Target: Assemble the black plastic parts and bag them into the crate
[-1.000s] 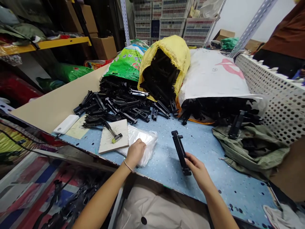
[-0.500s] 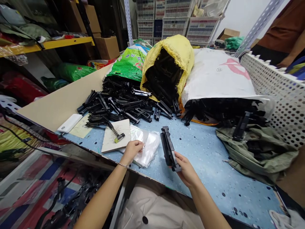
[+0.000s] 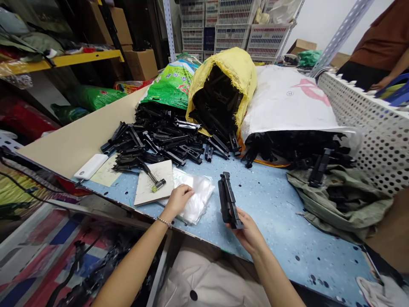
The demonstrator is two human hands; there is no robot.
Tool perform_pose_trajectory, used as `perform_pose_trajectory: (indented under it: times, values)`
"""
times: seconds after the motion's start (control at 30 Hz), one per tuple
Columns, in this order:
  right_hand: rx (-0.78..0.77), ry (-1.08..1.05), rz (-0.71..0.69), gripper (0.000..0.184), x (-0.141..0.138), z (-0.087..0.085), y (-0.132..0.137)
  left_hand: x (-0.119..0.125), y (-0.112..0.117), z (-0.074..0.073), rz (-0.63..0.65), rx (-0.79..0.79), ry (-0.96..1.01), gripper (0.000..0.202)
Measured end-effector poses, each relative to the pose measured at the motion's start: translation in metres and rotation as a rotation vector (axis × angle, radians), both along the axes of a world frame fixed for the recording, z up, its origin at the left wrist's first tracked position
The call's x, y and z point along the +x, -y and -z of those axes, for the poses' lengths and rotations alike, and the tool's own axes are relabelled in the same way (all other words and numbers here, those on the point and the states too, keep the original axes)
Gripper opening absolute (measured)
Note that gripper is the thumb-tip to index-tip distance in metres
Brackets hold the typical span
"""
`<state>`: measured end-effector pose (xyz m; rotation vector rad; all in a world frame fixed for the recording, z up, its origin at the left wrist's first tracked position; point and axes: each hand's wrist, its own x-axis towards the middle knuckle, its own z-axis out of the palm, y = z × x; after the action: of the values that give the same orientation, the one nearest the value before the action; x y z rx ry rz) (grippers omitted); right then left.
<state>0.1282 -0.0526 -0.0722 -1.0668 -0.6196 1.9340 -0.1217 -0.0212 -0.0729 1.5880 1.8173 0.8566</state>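
Observation:
My right hand (image 3: 247, 230) grips a long black plastic part (image 3: 229, 202), apparently two pieces side by side, tilted upright above the blue tabletop (image 3: 271, 213). Thumb and fingers of my left hand (image 3: 179, 199) are pinched together at the top of a stack of clear plastic bags (image 3: 200, 198). The fingertips hide just how much of a bag is between them. Left of the bags, a small hammer (image 3: 152, 177) rests on a pale square board (image 3: 143, 194). Behind them lies a heap of similar black parts (image 3: 159, 140).
A green sack (image 3: 169, 85), a yellow sack (image 3: 226, 64) and a white sack (image 3: 287, 98) spill black parts along the back. On the right are an olive cloth (image 3: 345, 204) and a perforated white basket (image 3: 380, 136). A white power bank (image 3: 91, 166) lies left. Another person (image 3: 373, 42) stands at far right.
My left fingers have come down onto the plastic bags. My right hand holds the black part nearly where it was; the view has shifted slightly.

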Motion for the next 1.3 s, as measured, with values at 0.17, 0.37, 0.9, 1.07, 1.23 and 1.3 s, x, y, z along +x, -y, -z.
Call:
perform_pose_trajectory:
  times: [0.17, 0.37, 0.9, 1.07, 1.23, 1.3]
  values:
    - [-0.021, -0.035, -0.005, 0.030, -0.003, 0.004, 0.000, -0.001, 0.000, 0.008, -0.069, -0.005, 0.130, 0.028]
    - [-0.017, -0.092, -0.027, 0.028, -0.008, -0.004, -0.003, -0.002, 0.001, 0.009, -0.072, -0.039, 0.254, 0.029]
    - [0.000, -0.125, -0.229, 0.017, -0.068, -0.002, -0.059, 0.002, 0.008, 0.007, -0.068, -0.105, 0.321, 0.018]
    - [-0.036, -0.092, -0.195, 0.016, -0.076, 0.006, -0.055, -0.010, 0.015, -0.016, -0.118, 0.040, 0.262, 0.011]
    - [-0.050, -0.093, -0.168, 0.016, -0.077, 0.013, -0.053, -0.035, 0.023, -0.046, 0.135, 0.308, -0.276, 0.023]
    - [-0.047, -0.099, -0.157, 0.017, -0.076, 0.013, -0.051, -0.035, 0.020, -0.045, 0.193, 0.245, -0.416, 0.026]
